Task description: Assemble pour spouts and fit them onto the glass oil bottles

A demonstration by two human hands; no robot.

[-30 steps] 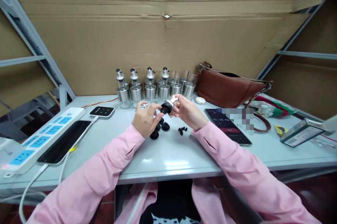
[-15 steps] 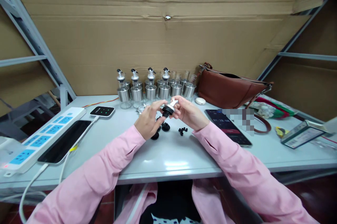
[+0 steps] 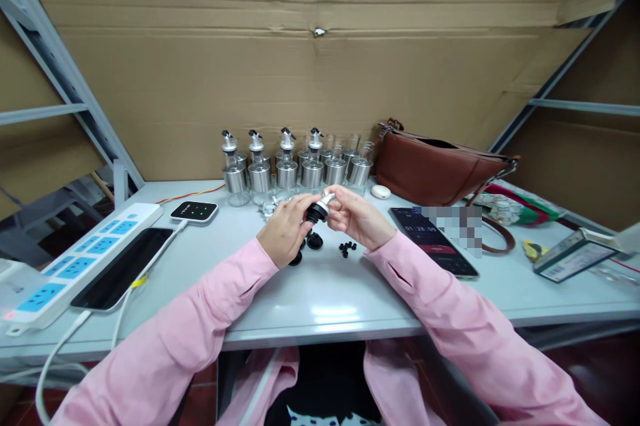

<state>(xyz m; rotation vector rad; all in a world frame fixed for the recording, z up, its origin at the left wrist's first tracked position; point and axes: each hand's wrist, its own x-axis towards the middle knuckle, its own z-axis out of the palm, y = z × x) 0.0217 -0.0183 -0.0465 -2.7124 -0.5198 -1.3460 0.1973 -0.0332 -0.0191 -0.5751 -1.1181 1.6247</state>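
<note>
Above the desk (image 3: pixel 320 293), both hands pinch one pourer spout (image 3: pixel 319 208) between them: the right hand (image 3: pixel 356 216) grips its metal nozzle, the left hand (image 3: pixel 286 231) its black stopper end. Steady, square pressure suits this fit. Loose black stoppers (image 3: pixel 314 241) lie just beneath.

The table (image 3: pixel 320 299) is carrying everything. At its centre the left hand (image 3: pixel 285 234) and the right hand (image 3: pixel 356 218) are meeting around a pourer cap (image 3: pixel 318 209), held just above the tabletop. At twelve o'clock from the hands, a row of bottles (image 3: pixel 295 169) is standing against the cardboard wall (image 3: pixel 320 79). Loose caps (image 3: pixel 314 241) are lying at six o'clock, just beneath the hands, with small pieces (image 3: pixel 346 249) beside them at five. At two o'clock a bag (image 3: pixel 440 169) is sitting; a phone (image 3: pixel 434 241) is lying at three. At nine o'clock a power strip (image 3: pixel 75 266) is stretching along the edge.
</note>
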